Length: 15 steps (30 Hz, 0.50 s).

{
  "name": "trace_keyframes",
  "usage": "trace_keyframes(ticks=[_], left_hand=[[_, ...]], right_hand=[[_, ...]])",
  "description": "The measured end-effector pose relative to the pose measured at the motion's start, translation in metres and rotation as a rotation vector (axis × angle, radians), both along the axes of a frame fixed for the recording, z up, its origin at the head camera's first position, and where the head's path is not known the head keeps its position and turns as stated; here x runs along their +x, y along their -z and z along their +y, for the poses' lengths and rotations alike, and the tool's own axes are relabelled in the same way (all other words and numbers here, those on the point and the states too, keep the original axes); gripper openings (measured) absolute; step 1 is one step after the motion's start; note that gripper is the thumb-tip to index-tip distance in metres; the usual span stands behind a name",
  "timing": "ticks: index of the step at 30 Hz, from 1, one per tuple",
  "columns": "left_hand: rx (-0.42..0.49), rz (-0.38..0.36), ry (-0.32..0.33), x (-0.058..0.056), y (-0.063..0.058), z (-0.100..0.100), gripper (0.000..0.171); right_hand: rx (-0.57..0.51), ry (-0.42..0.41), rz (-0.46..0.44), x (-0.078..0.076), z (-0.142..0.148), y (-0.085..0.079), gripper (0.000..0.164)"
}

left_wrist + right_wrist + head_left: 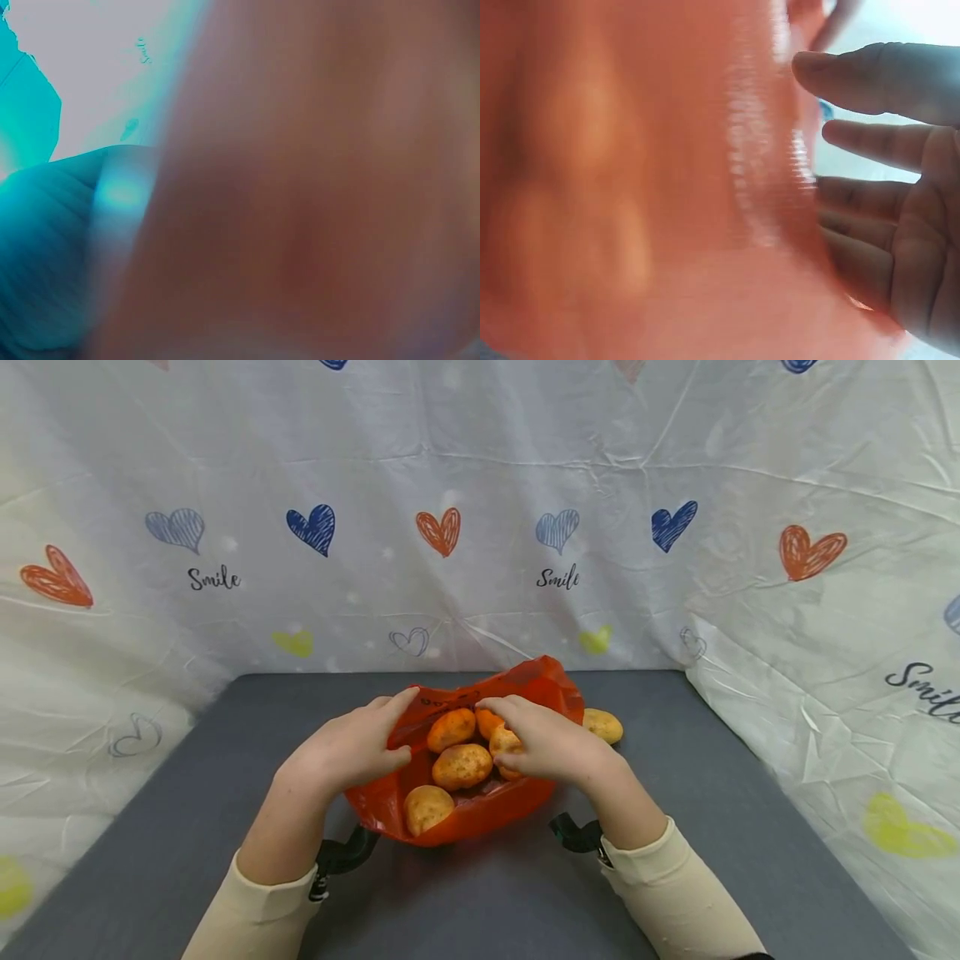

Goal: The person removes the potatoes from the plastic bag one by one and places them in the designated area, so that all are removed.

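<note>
A red plastic bag [480, 822] lies wide-mouthed on the dark table, with several potatoes [462, 767] inside it. My left hand [356, 747] is at the bag's left rim, fingers stretched forward and thumb apart from them. Over the right side of the bag's mouth, my right hand [551, 743] reaches in from the right and partly covers some potatoes. The right wrist view shows the right hand [922, 232] with thumb and fingers extended beside the red plastic [682, 225]. A blurred brownish surface fills most of the left wrist view.
Another potato [603, 726] rests outside the bag, at its back right. Behind the dark grey table [660, 893] hangs a white sheet [495, 460] printed with hearts and the word Smile. Black wrist mounts [352, 852] sit under both forearms.
</note>
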<state>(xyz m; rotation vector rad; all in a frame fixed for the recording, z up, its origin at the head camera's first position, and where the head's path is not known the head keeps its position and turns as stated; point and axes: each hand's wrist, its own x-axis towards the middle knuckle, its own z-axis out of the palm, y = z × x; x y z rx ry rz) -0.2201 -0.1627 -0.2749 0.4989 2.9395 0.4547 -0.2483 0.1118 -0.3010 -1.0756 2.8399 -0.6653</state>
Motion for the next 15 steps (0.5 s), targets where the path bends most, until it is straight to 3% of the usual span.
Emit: trace_keyframes(ticks=[15], left_hand=[[-0.003, -0.017, -0.008, 0.000, -0.001, 0.000, 0.082]], right_hand=[[0.215, 0.119, -0.002, -0.028, -0.005, 0.029, 0.066]])
